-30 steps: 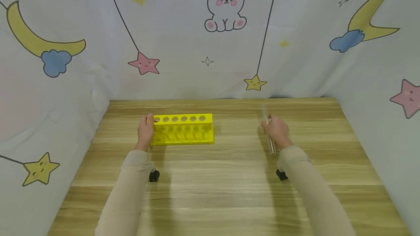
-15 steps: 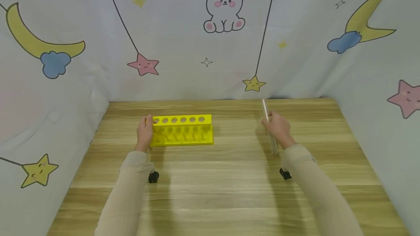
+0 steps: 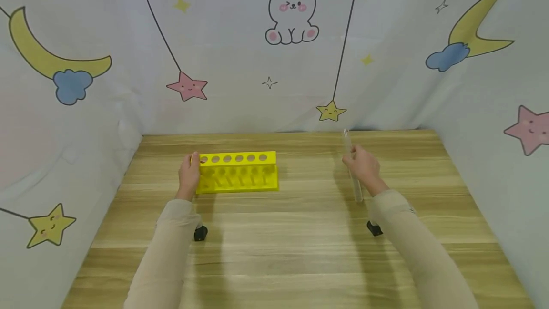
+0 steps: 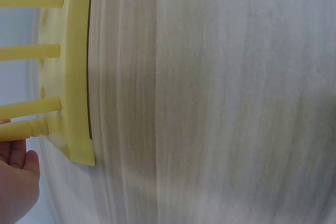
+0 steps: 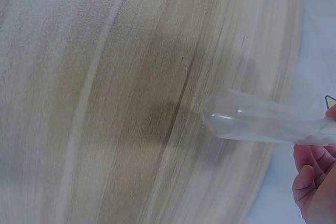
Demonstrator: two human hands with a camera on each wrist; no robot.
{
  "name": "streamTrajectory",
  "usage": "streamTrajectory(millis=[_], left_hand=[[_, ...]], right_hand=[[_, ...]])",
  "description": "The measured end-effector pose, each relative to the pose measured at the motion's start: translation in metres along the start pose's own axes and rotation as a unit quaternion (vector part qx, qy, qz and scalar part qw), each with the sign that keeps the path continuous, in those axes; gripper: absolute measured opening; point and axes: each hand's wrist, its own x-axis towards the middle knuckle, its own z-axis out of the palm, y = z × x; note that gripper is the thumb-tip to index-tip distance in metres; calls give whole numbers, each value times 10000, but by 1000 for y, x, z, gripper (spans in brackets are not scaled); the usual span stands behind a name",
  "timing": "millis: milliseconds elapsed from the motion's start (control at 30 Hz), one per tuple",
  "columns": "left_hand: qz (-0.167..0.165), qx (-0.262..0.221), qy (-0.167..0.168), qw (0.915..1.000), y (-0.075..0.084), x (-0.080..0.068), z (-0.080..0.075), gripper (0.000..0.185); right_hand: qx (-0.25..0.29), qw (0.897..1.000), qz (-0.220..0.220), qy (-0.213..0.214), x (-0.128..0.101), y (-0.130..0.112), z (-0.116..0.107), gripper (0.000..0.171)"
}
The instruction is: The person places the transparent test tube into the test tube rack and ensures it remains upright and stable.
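Gripping unlabelled test tube point(image 3: 352, 170), R hand point(image 3: 363, 167); L hand point(image 3: 189, 174) apparently steadying yellow rack point(image 3: 238, 171).

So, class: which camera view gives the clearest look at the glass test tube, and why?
The right wrist view: the test tube fills the frame, its rounded closed end sharp, pinched by the right hand. The head view shows its whole length but faint. The left wrist view does not show it.

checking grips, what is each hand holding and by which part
Right hand holds a clear test tube around its middle; left hand grips the yellow rack by its left end.
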Motion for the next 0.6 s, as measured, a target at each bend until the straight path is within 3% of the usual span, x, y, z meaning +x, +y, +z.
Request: streamTrajectory(millis=[600], left_hand=[[193,10,-23,9998,-1,-2,0,53]], right_hand=[[90,9985,-332,427,-2,-3,-2,27]])
